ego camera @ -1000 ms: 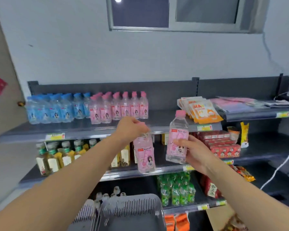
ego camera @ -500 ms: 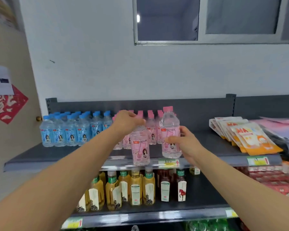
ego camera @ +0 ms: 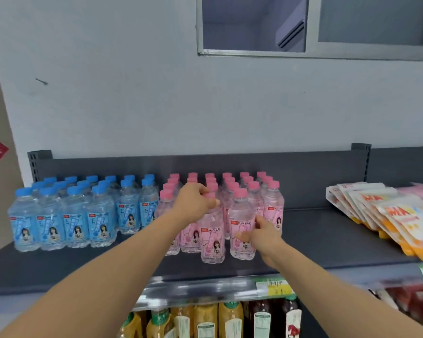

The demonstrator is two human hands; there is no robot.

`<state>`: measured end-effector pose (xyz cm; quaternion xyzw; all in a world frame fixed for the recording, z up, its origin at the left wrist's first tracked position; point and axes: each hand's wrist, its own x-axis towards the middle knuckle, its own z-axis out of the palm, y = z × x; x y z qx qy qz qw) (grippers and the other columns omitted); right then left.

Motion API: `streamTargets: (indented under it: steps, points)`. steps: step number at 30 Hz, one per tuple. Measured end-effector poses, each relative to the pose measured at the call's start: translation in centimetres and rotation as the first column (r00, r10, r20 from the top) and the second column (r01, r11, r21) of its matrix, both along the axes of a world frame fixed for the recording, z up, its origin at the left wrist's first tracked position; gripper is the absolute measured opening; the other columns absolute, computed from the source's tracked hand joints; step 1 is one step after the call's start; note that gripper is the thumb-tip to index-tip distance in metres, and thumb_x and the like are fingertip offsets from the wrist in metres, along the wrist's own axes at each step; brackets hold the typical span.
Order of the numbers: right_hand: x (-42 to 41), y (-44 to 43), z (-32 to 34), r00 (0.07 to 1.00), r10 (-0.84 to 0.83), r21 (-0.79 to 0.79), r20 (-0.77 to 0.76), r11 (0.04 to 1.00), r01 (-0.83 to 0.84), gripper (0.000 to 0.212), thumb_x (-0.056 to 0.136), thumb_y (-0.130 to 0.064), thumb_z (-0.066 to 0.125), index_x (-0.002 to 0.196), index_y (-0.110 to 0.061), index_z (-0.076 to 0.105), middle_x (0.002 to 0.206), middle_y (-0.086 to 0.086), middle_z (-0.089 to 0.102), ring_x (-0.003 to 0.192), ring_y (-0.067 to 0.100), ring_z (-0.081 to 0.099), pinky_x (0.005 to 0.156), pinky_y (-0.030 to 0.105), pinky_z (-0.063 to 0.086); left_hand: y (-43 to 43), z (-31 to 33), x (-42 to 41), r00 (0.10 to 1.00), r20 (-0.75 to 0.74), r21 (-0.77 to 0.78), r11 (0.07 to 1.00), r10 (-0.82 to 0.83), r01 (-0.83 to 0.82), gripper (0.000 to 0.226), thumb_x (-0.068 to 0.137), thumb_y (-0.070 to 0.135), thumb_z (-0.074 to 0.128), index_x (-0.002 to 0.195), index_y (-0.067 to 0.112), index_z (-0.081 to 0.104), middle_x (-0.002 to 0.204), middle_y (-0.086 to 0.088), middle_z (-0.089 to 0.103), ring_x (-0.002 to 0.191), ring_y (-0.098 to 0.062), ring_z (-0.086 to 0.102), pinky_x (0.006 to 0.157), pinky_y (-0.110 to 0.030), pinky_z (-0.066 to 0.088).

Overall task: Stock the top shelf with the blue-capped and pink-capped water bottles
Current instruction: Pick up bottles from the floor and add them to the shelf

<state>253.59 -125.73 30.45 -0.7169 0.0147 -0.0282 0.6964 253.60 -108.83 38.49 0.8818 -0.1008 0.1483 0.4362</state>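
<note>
- The left hand (ego camera: 194, 203) is gripping one pink-capped bottle (ego camera: 211, 237) from above. Its fingers are curling over the cap and neck, so the cap is mostly hidden.
- The right hand (ego camera: 261, 237) is holding a second pink bottle (ego camera: 241, 213) low on its side, with thumb and fingers lying round the label. Motion blur is making the exact grip a little hard to read.
- Half a second ago both bottles were hanging in the air in front of the shelf edge. Now they are standing upright on the top shelf (ego camera: 327, 242), directly in front of the pink rows (ego camera: 250, 189).
- The two bottles are sitting just beside each other, and the left one is standing slightly nearer to the shelf edge. The blue-capped bottles (ego camera: 76, 215) are standing in their own block to the left, apart from both hands.
- In my judgement, the placing of this pair is almost finishing. What is remaining is to open both hands and draw them back.
- The left-hand bottle is probably needing a small push backward to line up with its neighbour, and a careless release could be tipping it into the rows behind.
- Dark shelf surface is showing between the pink rows and the snack packets (ego camera: 388, 215), so more pink bottles could be going there.
</note>
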Motion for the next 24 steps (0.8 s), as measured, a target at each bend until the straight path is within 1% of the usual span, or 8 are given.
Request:
streamTargets:
  steps: [1,5,7,10,13,19,22,24]
  points:
    - [0.6,0.1,-0.3,1.0,-0.001,-0.004,-0.01,1.0,0.001,0.051,0.081,0.007,0.066,0.125,-0.012,0.051,0.12,0.006,0.063,0.108,0.022,0.058,0.084,0.03,0.048,-0.1,-0.2,0.5,1.0,0.013,0.017,1.0,-0.008,0.008,0.035,0.082,0.018,0.07,0.11,-0.001,0.062,0.094,-0.006,0.061,0.072,-0.008,0.051,0.065,-0.017,0.04]
    - [2.1,0.5,-0.9,1.0,0.003,-0.025,-0.022,1.0,-0.004,0.055,0.081,0.005,0.066,0.131,-0.014,0.049,0.122,0.005,0.063,0.114,0.023,0.057,0.103,0.04,0.043,-1.0,-0.7,1.3,0.998,0.051,0.066,0.998,-0.024,0.02,0.022,0.085,0.019,0.066,0.103,0.007,0.061,0.074,0.01,0.052,0.07,-0.008,0.049,0.059,-0.014,0.036]
    - [2.3,0.2,-0.9,1.0,0.02,-0.07,-0.019,0.997,-0.022,0.056,0.082,0.004,0.065,0.132,-0.017,0.049,0.12,0.004,0.064,0.112,0.022,0.056,0.1,0.037,0.043,-1.1,-0.7,1.4,0.998,0.055,0.08,0.997,-0.024,0.02,0.033,0.085,0.021,0.067,0.114,0.006,0.058,0.083,0.008,0.055,0.076,-0.008,0.051,0.069,-0.017,0.04]
    - [2.2,-0.2,-0.8,1.0,0.008,-0.152,-0.012,0.988,-0.009,0.064,0.078,0.003,0.069,0.134,-0.019,0.047,0.126,0.005,0.059,0.116,0.023,0.054,0.103,0.04,0.043,-0.6,-1.3,1.2,0.999,0.014,0.185,0.982,-0.044,0.041,0.066,0.077,0.028,0.075,0.132,0.012,0.044,0.114,0.0,0.056,0.098,-0.015,0.053,0.087,-0.028,0.045]
    - [1.7,-0.1,-0.6,1.0,0.016,-0.23,-0.008,0.973,-0.018,0.064,0.077,0.001,0.071,0.133,-0.016,0.045,0.125,0.005,0.059,0.111,0.021,0.056,0.095,0.032,0.044,-0.2,-2.5,0.6,0.998,0.002,0.292,0.954,-0.065,0.061,0.087,0.068,0.026,0.082,0.138,0.022,0.031,0.136,-0.003,0.045,0.115,-0.023,0.052,0.096,-0.037,0.047]
    - [1.5,0.3,-0.5,0.999,-0.045,-0.327,-0.001,0.944,0.042,0.053,0.082,-0.002,0.068,0.128,-0.011,0.044,0.12,0.007,0.063,0.1,0.018,0.057,0.083,0.026,0.045,-0.3,-2.5,1.2,0.998,0.048,0.419,0.908,-0.036,0.012,0.09,0.072,0.025,0.079,0.143,0.018,0.024,0.144,-0.003,0.041,0.125,-0.027,0.048,0.099,-0.04,0.044]
    - [1.6,-0.3,-0.2,0.999,-0.041,-0.354,-0.031,0.935,0.028,0.049,0.085,-0.001,0.065,0.128,-0.011,0.046,0.119,0.006,0.062,0.101,0.017,0.056,0.084,0.025,0.044,-0.7,-2.7,1.7,0.997,0.072,0.453,0.89,0.007,-0.039,0.086,0.074,0.027,0.077,0.142,0.014,0.026,0.142,-0.006,0.041,0.121,-0.03,0.051,0.096,-0.044,0.047]
    - [1.8,-0.4,-0.1,0.998,-0.031,-0.384,-0.047,0.923,0.011,0.05,0.085,-0.003,0.065,0.131,-0.012,0.045,0.124,0.006,0.059,0.105,0.018,0.055,0.091,0.026,0.043,-1.1,-2.7,1.9,0.993,0.115,0.485,0.87,0.042,-0.093,0.08,0.076,0.028,0.075,0.139,0.013,0.028,0.138,-0.007,0.043,0.115,-0.03,0.055,0.088,-0.042,0.049]
